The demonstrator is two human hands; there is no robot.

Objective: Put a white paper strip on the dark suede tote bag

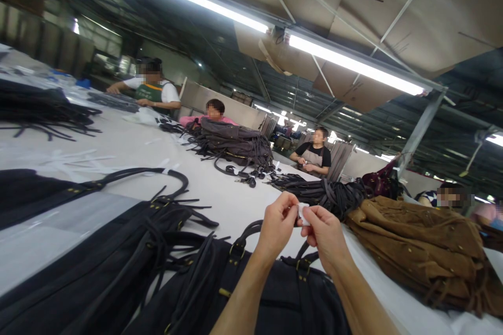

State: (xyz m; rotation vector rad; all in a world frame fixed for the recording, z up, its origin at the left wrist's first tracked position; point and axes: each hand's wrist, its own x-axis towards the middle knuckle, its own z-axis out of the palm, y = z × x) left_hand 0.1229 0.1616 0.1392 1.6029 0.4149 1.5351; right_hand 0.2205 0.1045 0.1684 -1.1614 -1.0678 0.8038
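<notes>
Head view, left grip [277, 226] and right grip [325, 234] pinching white scrap [303, 215], black bag [296, 298] below, brown pile [416, 246] alongside

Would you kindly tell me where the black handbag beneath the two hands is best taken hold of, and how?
The black handbag is probably best gripped by its handle, from above, on the bare stretch beside the left hand. There the handle curves away from the bag's body, leaving a loop to close around.
</notes>
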